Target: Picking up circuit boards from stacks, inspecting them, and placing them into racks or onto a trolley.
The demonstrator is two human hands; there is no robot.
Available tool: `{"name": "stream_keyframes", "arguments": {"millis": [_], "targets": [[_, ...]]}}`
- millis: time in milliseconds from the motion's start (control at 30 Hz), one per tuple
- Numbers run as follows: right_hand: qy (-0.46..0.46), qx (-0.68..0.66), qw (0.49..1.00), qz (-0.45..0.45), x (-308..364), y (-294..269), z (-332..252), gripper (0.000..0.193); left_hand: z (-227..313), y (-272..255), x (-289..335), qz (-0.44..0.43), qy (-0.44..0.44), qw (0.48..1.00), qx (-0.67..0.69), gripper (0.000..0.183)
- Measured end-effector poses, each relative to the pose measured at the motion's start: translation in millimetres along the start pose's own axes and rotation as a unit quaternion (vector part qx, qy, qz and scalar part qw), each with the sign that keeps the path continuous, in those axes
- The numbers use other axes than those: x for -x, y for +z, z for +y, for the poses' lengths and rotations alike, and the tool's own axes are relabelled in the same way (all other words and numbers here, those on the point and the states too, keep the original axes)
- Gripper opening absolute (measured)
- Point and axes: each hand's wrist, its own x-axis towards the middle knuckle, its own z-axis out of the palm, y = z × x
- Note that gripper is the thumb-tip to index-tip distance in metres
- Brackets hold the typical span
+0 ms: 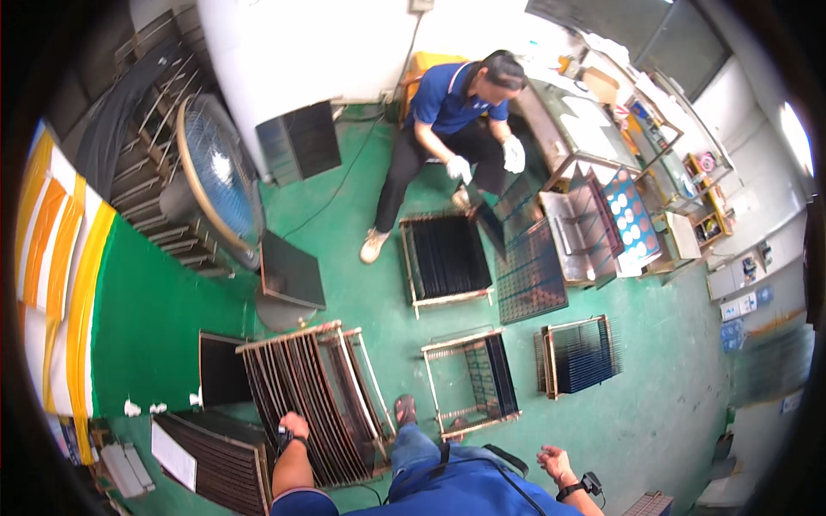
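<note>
My left hand (294, 426) is over the left side of a large rack (301, 387) packed with upright dark panels. Its fingers look curled; whatever they may hold is hidden. My right hand (555, 462) hangs out to the right over the green floor, fingers loosely apart and nothing visible in them. Ahead of me stands a smaller frame rack (433, 387) with a few dark panels along its right side. A rack of dark blue panels (585, 354) is further right.
A co-worker in white gloves (514, 155) sits bent over a full rack (447, 258), beside leaning perforated panels (533, 271). A big fan (219, 168) stands at the far left. Another panel stack (215, 456) sits by my left arm. A workbench (576, 129) lines the right wall.
</note>
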Motion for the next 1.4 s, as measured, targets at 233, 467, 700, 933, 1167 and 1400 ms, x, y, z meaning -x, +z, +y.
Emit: {"name": "stream_keyframes", "arguments": {"millis": [233,467,700,933,1167,1400], "targets": [[0.047,0.022,0.998,0.031,11.8,-7.1,39.0,0.044,4.5,39.3,11.1,0.325,0.018,0.641,-0.696,0.023],[-0.003,0.052,0.999,-0.005,-0.2,-0.1,43.6,0.039,23.2,67.5,22.4,0.464,0.024,0.499,-0.732,0.018],[0.017,0.025,0.999,0.03,20.4,-2.4,20.2,0.042,-6.6,108.5,5.0,0.319,-0.073,0.31,-0.893,0.019],[0.023,0.03,0.998,0.05,14.1,-4.8,23.2,0.04,-7.7,87.4,7.3,0.332,-0.038,0.29,-0.897,0.018],[-0.018,-0.013,0.999,0.031,-9.9,-0.3,4.5,0.041,-19.0,89.2,8.9,0.272,0.053,0.448,-0.85,0.022],[-0.033,-0.028,0.999,-0.02,-45.4,4.9,1.9,0.045,-48.5,84.9,30.6,0.475,-0.001,0.48,-0.738,0.022]]}}
